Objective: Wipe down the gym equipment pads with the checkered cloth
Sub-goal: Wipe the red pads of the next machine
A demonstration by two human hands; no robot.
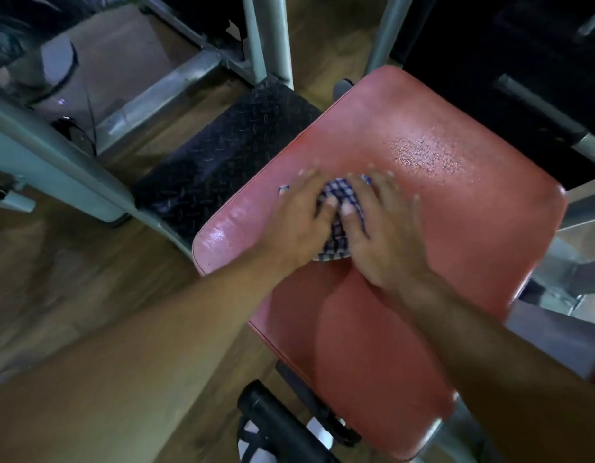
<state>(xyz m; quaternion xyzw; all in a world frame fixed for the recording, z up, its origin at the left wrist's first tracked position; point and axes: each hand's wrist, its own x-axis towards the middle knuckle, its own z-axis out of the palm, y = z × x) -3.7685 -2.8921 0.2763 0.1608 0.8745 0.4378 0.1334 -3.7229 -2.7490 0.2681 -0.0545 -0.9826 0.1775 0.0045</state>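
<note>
Both forearms reached far; left hand (299, 215) and right hand (383, 225) pressed flat on the checkered cloth (339, 208). Wet droplets (426, 155) lay far-right on the red pad (473, 228), nearer the right hand.

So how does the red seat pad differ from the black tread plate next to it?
The red seat pad is smooth, glossy vinyl; the black tread plate is dark with a raised diamond pattern. The pad carries droplets, the checkered cloth and both hands, left hand and right hand; the plate is bare. Both belong to grey-framed gym machines.
</note>
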